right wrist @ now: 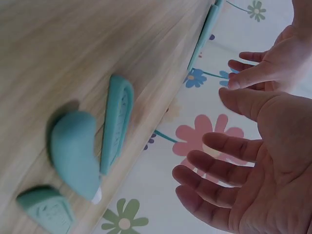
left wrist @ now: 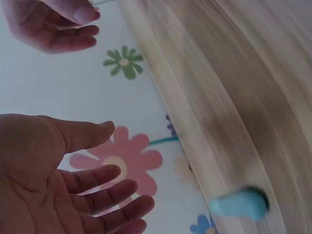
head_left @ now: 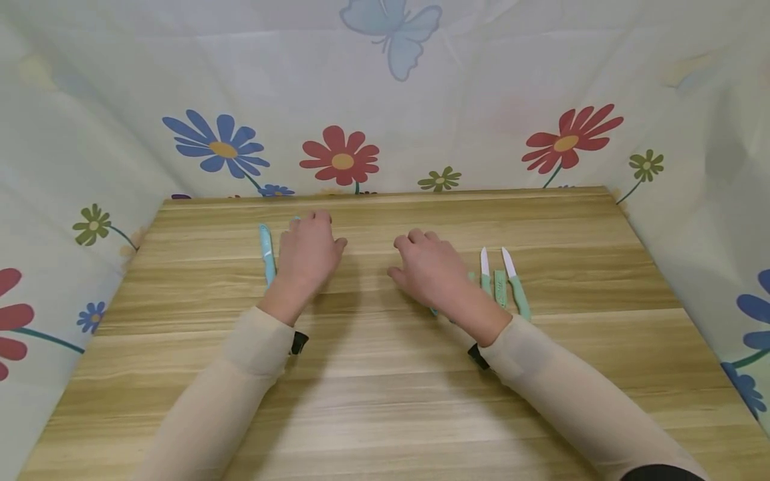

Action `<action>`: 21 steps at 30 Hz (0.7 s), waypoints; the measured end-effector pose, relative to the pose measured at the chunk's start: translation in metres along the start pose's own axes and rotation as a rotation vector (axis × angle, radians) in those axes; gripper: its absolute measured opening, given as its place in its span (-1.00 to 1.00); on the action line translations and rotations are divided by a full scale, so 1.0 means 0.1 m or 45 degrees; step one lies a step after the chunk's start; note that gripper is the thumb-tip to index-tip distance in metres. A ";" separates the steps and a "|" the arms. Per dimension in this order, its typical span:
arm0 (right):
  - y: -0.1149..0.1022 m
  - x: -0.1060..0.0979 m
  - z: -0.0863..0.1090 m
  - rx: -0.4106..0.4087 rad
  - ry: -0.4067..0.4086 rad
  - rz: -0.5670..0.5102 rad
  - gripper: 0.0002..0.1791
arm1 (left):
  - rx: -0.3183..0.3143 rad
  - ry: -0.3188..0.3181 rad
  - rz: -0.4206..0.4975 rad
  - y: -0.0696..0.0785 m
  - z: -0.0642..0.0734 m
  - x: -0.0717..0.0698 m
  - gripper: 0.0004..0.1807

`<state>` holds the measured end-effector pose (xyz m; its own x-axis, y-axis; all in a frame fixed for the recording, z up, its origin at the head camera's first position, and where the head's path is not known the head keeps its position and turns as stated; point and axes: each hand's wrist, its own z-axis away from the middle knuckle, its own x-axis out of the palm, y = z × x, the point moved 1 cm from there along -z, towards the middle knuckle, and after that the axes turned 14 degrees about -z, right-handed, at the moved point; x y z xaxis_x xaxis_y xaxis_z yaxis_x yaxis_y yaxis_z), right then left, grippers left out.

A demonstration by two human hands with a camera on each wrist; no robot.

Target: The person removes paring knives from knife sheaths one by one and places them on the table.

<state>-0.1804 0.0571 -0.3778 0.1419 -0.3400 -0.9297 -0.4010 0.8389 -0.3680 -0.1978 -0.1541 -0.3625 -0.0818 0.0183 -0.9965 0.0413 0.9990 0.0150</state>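
Over the table, my left hand (head_left: 309, 257) hovers with loosely bent fingers and holds nothing. Beside it lies a light blue knife (head_left: 267, 254), slim and pointing away from me; a bit of blue shows past my fingertips. My right hand (head_left: 430, 270) is likewise empty, its fingers spread and relaxed in the right wrist view. To its right lie two paring knives with white blades and green handles, one inner knife (head_left: 484, 262) and one outer knife (head_left: 519, 294). A green blade cover (head_left: 500, 288) sits between them. More green pieces are partly hidden under my right hand.
The wood-grain table (head_left: 373, 401) ends at a white cloth backdrop (head_left: 481, 100) printed with flowers and a butterfly. Similar cloth hangs at both sides. A rounded teal handle (left wrist: 241, 204) appears near the bottom of the left wrist view.
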 end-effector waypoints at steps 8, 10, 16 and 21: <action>-0.18 0.09 -0.11 -0.032 -0.078 0.009 -0.30 | -0.046 -0.041 -0.128 -0.34 -0.19 0.08 -0.45; -0.23 0.12 -0.13 -0.040 -0.086 0.007 -0.30 | -0.047 -0.042 -0.163 -0.41 -0.24 0.10 -0.47; -0.34 0.21 -0.17 -0.053 -0.082 0.014 -0.34 | -0.032 -0.084 -0.227 -0.58 -0.43 0.22 -0.54; -0.39 0.27 -0.20 -0.071 -0.076 0.030 -0.38 | -0.051 -0.122 -0.267 -0.64 -0.56 0.28 -0.60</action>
<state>-0.1787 0.0064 -0.3885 0.1850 -0.2934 -0.9379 -0.4547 0.8206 -0.3463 -0.2581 -0.2153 -0.3867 0.0108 -0.1918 -0.9814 -0.0059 0.9814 -0.1919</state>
